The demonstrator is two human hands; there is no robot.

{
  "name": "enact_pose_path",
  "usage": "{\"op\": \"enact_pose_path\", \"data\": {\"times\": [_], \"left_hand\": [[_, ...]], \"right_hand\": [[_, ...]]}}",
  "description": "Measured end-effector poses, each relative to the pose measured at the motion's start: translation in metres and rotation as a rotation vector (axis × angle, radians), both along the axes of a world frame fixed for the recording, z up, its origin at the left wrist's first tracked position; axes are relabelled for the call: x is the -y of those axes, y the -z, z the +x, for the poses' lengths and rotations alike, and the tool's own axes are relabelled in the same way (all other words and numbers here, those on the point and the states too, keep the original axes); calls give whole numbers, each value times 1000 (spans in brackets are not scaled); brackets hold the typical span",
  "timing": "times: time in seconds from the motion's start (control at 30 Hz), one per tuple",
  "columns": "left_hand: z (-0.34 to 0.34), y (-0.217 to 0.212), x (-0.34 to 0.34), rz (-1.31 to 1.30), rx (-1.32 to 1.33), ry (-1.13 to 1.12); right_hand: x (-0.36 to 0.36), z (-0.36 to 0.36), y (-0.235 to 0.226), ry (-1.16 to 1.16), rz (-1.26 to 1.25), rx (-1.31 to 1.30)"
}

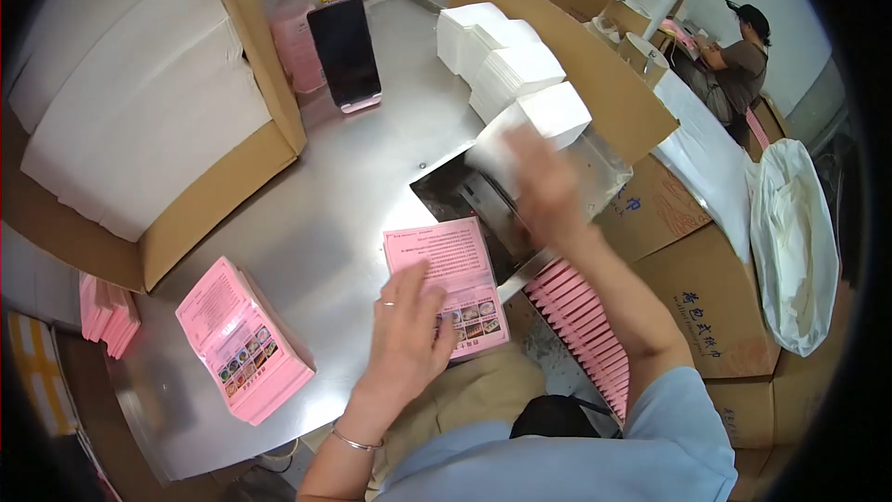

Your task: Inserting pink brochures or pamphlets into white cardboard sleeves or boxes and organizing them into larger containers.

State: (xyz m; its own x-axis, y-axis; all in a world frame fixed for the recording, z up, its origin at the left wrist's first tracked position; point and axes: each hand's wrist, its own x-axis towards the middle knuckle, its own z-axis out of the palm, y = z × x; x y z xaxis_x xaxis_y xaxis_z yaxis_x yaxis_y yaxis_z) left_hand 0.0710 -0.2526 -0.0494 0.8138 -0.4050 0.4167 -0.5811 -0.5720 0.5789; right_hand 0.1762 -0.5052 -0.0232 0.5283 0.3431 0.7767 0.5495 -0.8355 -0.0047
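Observation:
A pink printed paper sleeve point(437, 251) with rows of small food pictures lies at the table's near edge, close to my lap. My left hand point(409, 325) rests over its left side, fingers spread on the paper. Motion blurs my right hand point(548, 186), which is raised over the dark recess point(465, 195) in the tabletop. A white blurred patch beside its fingers looks like a folded paper napkin, but its hold on it is unclear. Just beyond stand stacks of folded white napkins point(516, 70). To the left lies a thick stack of matching pink sleeves point(246, 344).
A phone point(346, 56) leans upright before two bottles point(297, 37). An open cardboard box point(223, 195) of white napkins stands at left. Pink packs point(581, 330) line up in a box below my right arm. Cartons point(697, 297) and a white bag point(794, 251) stand right; another person point(743, 65) sits beyond.

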Motion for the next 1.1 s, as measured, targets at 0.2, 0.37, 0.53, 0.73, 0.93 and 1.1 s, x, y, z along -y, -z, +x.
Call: {"op": "enact_pose_path", "data": {"times": [0.2,0.37,0.53,0.73,0.93,1.1], "left_hand": [[-4,-10,-8,307,-21,-228],[0,-12,5,258,37,-411],[-10,-15,0,450,25,-477],[2,-14,5,424,119,-473],[-7,-26,10,489,36,-346],[-8,-5,3,300,26,-170]], "right_hand": [[-77,-67,17,-289,-248,-246],[-114,-59,12,-328,-372,-454],[-25,-17,-35,225,-94,-59],[60,46,-8,415,8,-97],[61,38,-9,379,104,-93],[9,-8,3,102,35,-73]]}}
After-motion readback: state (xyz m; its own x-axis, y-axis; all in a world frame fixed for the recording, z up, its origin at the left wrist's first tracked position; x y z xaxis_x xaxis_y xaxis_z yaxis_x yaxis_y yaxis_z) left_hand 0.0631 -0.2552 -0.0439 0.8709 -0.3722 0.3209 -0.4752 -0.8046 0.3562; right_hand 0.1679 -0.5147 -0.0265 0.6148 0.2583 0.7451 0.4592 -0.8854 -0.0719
